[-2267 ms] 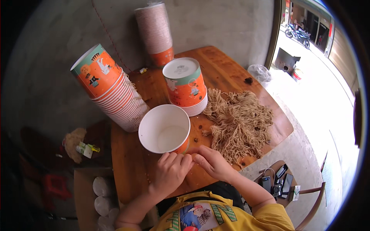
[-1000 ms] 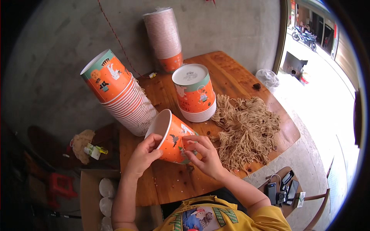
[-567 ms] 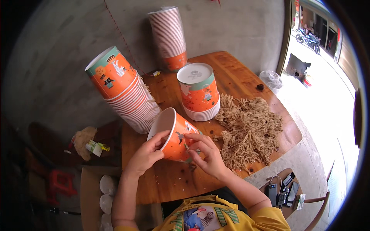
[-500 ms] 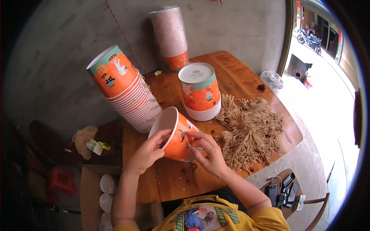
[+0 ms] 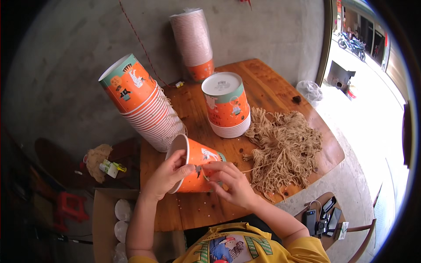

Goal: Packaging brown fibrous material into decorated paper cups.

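An orange paper bucket [image 5: 197, 151] with a green base band lies tilted over the near table, its white mouth facing left. My left hand [image 5: 166, 175] is closed on its rim, fingers inside and thumb outside. My right hand [image 5: 230, 180] pinches a thin tan cord against the bucket's printed side; a strand runs from there toward a heap of tan cords [image 5: 287, 151] on the right. Behind the bucket stands a short upside-down stack of matching buckets [image 5: 228, 107]. To the left leans a tall nested stack [image 5: 140, 98], with cords hanging along its right side.
At the back wall, more buckets in a plastic-wrapped stack [image 5: 193, 39] stand on the wooden table [image 5: 258, 74]. A cardboard box [image 5: 103, 219] with white round items sits below left. Phones and small devices [image 5: 322, 219] rest on a stool at lower right.
The bucket has turned and shifted slightly left and down, its mouth now facing more to the left. Both hands have moved with it, and the strand to the heap now shows.
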